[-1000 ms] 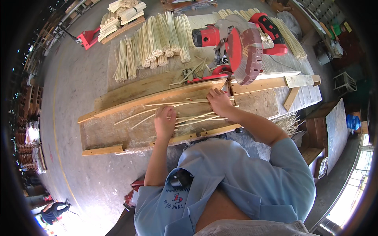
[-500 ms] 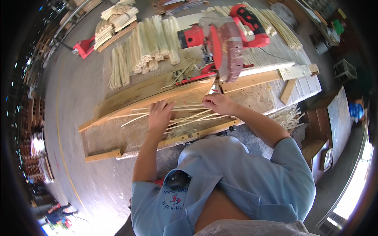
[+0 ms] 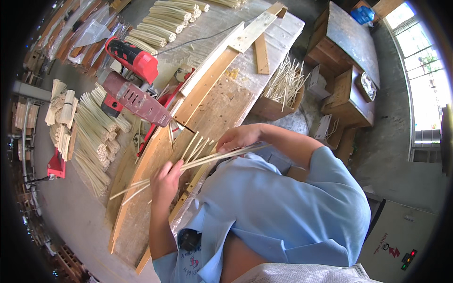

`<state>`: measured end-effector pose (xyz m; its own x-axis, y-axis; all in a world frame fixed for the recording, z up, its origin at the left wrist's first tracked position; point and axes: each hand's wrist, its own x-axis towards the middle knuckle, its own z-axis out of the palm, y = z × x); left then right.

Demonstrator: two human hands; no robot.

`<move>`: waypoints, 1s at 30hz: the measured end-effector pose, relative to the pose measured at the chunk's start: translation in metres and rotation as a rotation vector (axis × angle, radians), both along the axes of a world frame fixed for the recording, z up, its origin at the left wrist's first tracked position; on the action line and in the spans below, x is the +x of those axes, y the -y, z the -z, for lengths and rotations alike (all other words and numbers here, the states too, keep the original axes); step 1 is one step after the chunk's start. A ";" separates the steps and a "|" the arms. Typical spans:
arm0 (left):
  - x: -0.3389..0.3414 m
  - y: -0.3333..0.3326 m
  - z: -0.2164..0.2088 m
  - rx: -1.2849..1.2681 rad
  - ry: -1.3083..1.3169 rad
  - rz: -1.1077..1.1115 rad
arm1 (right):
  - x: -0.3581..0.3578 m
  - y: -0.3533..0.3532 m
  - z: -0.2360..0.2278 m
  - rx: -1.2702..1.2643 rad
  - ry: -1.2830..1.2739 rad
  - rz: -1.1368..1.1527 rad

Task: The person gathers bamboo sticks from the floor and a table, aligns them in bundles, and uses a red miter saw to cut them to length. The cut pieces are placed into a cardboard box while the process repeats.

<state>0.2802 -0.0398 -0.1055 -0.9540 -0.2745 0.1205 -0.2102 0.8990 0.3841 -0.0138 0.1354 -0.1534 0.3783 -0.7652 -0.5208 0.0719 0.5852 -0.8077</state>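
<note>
Several thin pale wooden sticks (image 3: 204,160) stretch between my two hands, raised off the worktable close to my body. My left hand (image 3: 166,181) is closed round their left part, with the ends poking out beyond it. Around the right part my right hand (image 3: 239,137) is closed, its fingertips partly hidden. More loose sticks (image 3: 191,147) lie just beyond the held ones, against the table. Past them stands a red miter saw (image 3: 138,98) with a dull red blade guard, beside a wooden fence (image 3: 207,89).
Bundles of sticks (image 3: 96,125) are piled behind the saw, and others (image 3: 165,21) lie farther along the table. A cardboard box (image 3: 270,107) full of short offcuts stands right of the table. Beyond it is a wooden cabinet (image 3: 347,37). A dark cable (image 3: 203,37) crosses the tabletop.
The view has turned to the right. My hands, spread over sticks on the table before, are now closed on several of them and have brought them up nearer my body.
</note>
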 end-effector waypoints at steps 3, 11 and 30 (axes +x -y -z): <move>-0.013 0.002 -0.008 -0.016 0.062 0.059 | -0.003 -0.016 0.013 0.040 0.065 0.131; -0.047 -0.015 -0.007 0.070 0.067 0.174 | -0.022 -0.062 0.001 0.144 0.148 0.273; -0.036 -0.020 0.009 0.204 0.084 -0.034 | -0.168 -0.103 -0.004 -0.255 -1.609 0.946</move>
<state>0.2441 -0.0203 -0.1149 -0.9482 -0.3170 -0.0201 -0.2776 0.7963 0.5375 -0.1816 0.2380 -0.1493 -0.8271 -0.5070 0.2427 -0.5572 0.6825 -0.4731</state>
